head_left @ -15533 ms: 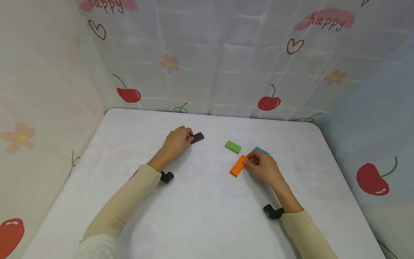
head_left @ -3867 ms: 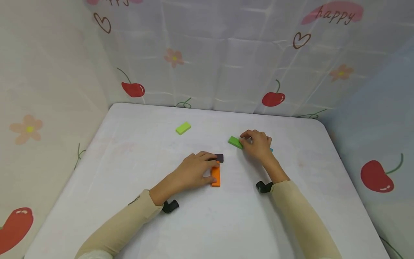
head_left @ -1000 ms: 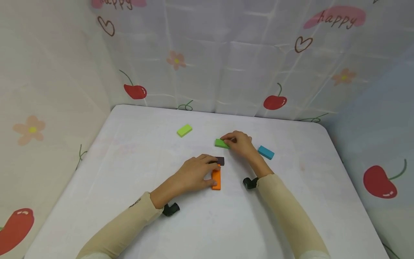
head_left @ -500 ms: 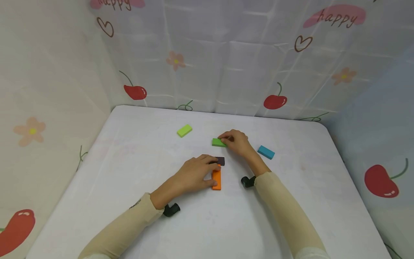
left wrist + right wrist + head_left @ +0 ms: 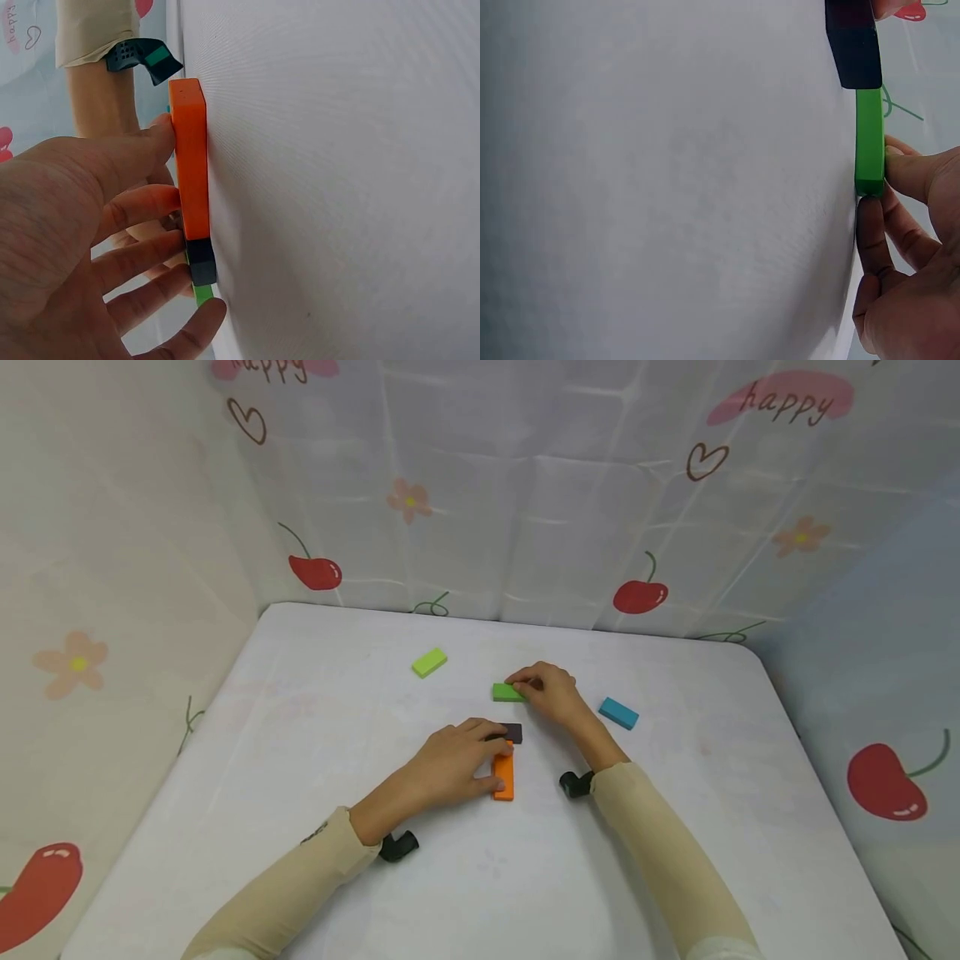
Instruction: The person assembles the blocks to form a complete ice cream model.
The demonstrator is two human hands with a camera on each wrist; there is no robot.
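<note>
In the head view an orange block point(image 5: 504, 775) lies lengthwise toward me. Its far end meets a dark block point(image 5: 512, 732) lying crosswise, forming a T. My left hand point(image 5: 448, 764) rests its thumb and fingertips on these two blocks; the left wrist view shows the fingers spread along the orange block point(image 5: 190, 157) and the dark block point(image 5: 201, 262). Beyond them, my right hand point(image 5: 551, 692) pinches the right end of a green block point(image 5: 506, 692), which lies crosswise on the table. In the right wrist view, thumb and fingers hold the end of the green block point(image 5: 869, 142).
A yellow-green block point(image 5: 430, 662) lies at the far left of the group. To the right of my right hand is a blue block point(image 5: 618, 713). The white table point(image 5: 337, 677) ends at a patterned curtain point(image 5: 487, 510) behind.
Since several seconds ago, the green block has shifted left in my right hand and turned crosswise; it is nearly still now. Earlier, the dark and orange blocks lay apart; now they touch.
</note>
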